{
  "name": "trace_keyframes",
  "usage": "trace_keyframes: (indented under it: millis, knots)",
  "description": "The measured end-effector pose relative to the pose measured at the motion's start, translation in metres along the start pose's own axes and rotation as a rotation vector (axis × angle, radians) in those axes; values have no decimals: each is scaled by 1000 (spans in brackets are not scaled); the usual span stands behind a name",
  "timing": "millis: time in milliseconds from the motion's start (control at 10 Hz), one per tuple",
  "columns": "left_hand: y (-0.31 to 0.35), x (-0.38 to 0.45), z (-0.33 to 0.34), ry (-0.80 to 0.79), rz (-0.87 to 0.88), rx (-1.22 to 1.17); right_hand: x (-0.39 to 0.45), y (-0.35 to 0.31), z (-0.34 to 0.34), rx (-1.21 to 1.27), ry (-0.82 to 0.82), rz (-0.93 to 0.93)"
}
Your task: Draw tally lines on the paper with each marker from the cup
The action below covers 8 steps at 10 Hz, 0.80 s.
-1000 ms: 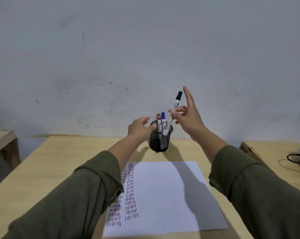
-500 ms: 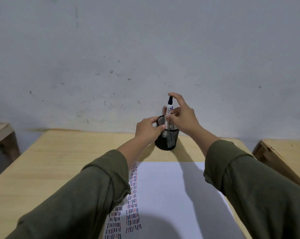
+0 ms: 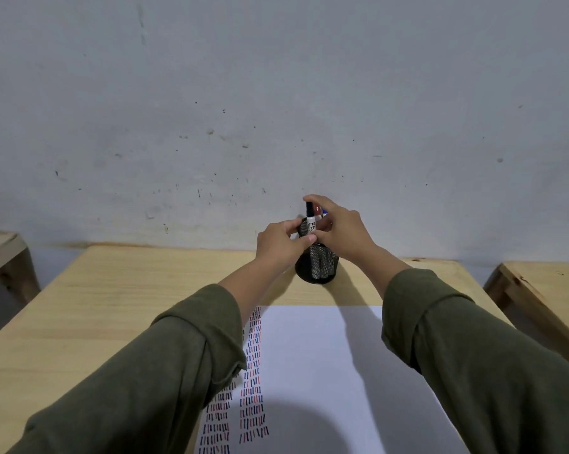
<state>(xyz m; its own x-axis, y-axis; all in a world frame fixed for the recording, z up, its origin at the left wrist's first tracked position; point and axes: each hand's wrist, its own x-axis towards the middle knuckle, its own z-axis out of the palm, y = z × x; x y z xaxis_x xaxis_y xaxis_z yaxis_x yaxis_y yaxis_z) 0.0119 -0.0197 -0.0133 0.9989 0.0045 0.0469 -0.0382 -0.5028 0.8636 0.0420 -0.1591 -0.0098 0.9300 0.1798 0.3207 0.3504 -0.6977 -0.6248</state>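
Mesh cup [image 3: 316, 267] clamped by left hand [image 3: 278, 244], right hand [image 3: 343, 231] pinching black marker [image 3: 310, 221], tallied paper [image 3: 325, 371] nearer

red marker [image 3: 318, 210] and blue marker [image 3: 324, 212] mostly behind right hand [image 3: 342, 234]

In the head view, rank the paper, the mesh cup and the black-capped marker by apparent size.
1. paper, by far the largest, though it lies nearest the camera.
2. mesh cup, partly covered by both hands.
3. black-capped marker, only its upper part showing.
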Motion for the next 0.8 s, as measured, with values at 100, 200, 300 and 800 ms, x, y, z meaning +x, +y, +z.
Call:
trace_keyframes:
  millis: [100, 200, 300, 800]
  knots:
    - [-1, 1, 1, 9, -3, -11, -1, -3, 3, -19, 27, -24]
    - [-2, 1, 2, 17, 2, -32, 2, -3, 3, -8, 50, 2]
    - [-2, 1, 2, 24, -1, -53, 5, 1, 1, 22, 42, 43]
    - [6, -41, -13, 85, -1, -123, -87, -42, -33, 401, 303, 142]
